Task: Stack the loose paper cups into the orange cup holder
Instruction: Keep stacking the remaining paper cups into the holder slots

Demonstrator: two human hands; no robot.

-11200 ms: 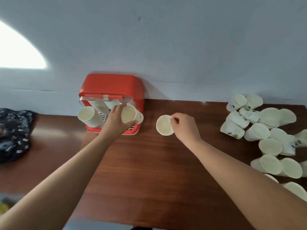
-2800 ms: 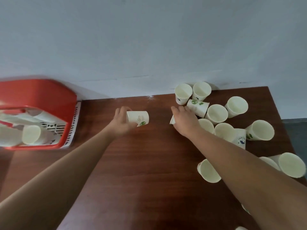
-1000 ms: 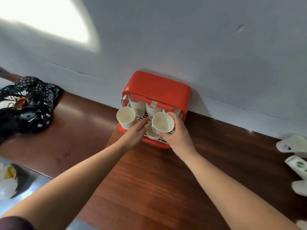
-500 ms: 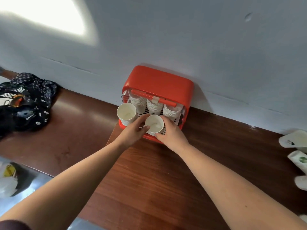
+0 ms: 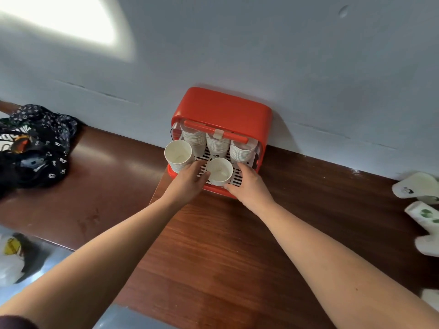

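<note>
The orange cup holder [image 5: 221, 110] stands against the wall on the brown table [image 5: 213, 257], its front open. Three stacks of white paper cups [image 5: 217, 144] fill its back row and another stack [image 5: 178, 155] stands at its front left. One white paper cup [image 5: 219, 171] sits upright on the slatted floor at the front middle. My right hand [image 5: 249, 184] cups it from the right and below. My left hand [image 5: 190, 179] lies flat beside it, thumb touching its left side. Loose cups [image 5: 415, 185] lie at the right edge.
A black patterned bag [image 5: 35, 148] lies at the far left of the table. A plastic bag [image 5: 9, 257] sits below the table's left edge. The grey wall [image 5: 261, 55] runs right behind the holder.
My right hand has brought the cup down from above the holder's front onto its slatted floor. My left hand stays beside it. The view has shifted slightly.
</note>
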